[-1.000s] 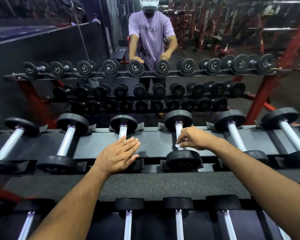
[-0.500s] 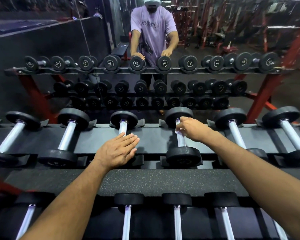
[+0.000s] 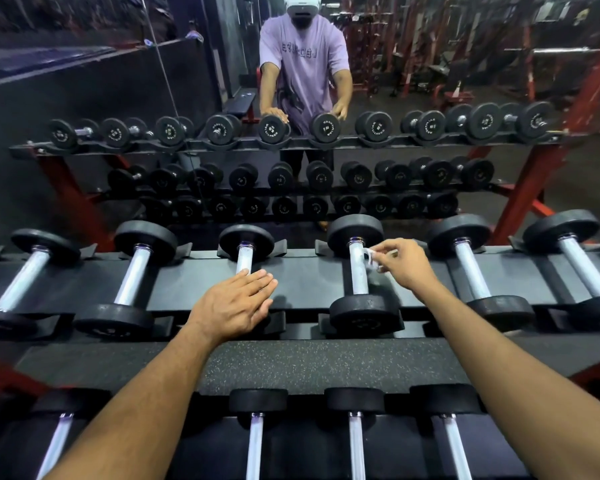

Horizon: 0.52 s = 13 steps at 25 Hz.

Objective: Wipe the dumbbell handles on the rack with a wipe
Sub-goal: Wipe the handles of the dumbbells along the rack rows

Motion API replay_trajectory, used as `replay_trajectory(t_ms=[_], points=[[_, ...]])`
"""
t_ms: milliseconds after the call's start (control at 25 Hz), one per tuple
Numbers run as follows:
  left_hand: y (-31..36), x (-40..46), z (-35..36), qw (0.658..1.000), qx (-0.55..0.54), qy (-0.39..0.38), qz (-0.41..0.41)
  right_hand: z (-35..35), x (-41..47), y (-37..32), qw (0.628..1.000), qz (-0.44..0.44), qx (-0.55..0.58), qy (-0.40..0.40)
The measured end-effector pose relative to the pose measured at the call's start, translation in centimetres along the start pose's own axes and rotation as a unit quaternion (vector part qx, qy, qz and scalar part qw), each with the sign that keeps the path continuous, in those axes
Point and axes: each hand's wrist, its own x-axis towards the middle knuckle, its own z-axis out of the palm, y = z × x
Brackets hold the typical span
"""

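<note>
A dim gym fills the background, and a large mirror (image 3: 84, 133) behind the rack (image 3: 309, 282) shows the reflection of a person (image 3: 305, 64) in a light purple shirt, together with three reflected rows of black dumbbells. The rack is the landmark here: a dark metal shelf that crosses the whole view, with a speckled rubber strip (image 3: 309, 365) along its near edge and a lower row of dumbbells in front of that strip.

On the top shelf of the rack six dumbbells lie side by side, each with the chrome handle pointing away from the viewer. The fourth dumbbell (image 3: 361, 313) from the left end of the rack has its handle (image 3: 357, 271) fully in view, with nothing covering it. The third dumbbell (image 3: 246, 240) from the left is partly hidden.

The left hand (image 3: 232, 303) lies flat over the near part of this third dumbbell, palm down, fingers straight and together, not closed around anything.

The right hand (image 3: 404, 263) is above the shelf, just to the right of the fourth handle, near its far end. Its fingertips (image 3: 381, 263) are pinched together on a small white wipe (image 3: 369, 259). The wipe is crumpled and sits just beside the handle; whether it touches the metal cannot be told.
</note>
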Motion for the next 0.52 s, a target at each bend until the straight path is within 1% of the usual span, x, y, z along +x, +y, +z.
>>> replay_trajectory(t_ms=[40, 80, 160, 240, 360, 440, 520], points=[[0.1, 0.0, -0.1, 1.0, 0.001, -0.001, 0.002, 0.5, 0.5, 0.0, 0.999, 0.023, 0.026, 0.038], [0.1, 0.0, -0.1, 1.0, 0.002, 0.0, 0.004, 1.2, 1.0, 0.0, 0.997, 0.033, 0.025, 0.063], [0.0, 0.0, -0.1, 1.0, 0.005, 0.007, 0.005, 2.3, 1.7, 0.3, 0.996, 0.044, 0.012, 0.08], [0.0, 0.0, 0.0, 1.0, 0.003, 0.007, -0.002, 2.9, 2.5, 1.0, 0.994, 0.066, 0.037, 0.074], [-0.1, -0.3, 0.0, 1.0, 0.002, -0.002, -0.007, 2.8, 2.0, 1.9, 0.995, 0.072, 0.068, 0.034], [-0.2, -0.3, 0.1, 1.0, -0.004, -0.005, -0.01, 2.3, 0.4, 2.4, 0.99, 0.088, 0.102, -0.03], [-0.2, -0.4, 0.2, 1.0, -0.006, -0.005, -0.011, 1.8, -1.2, 3.1, 0.988, 0.085, 0.086, -0.094]])
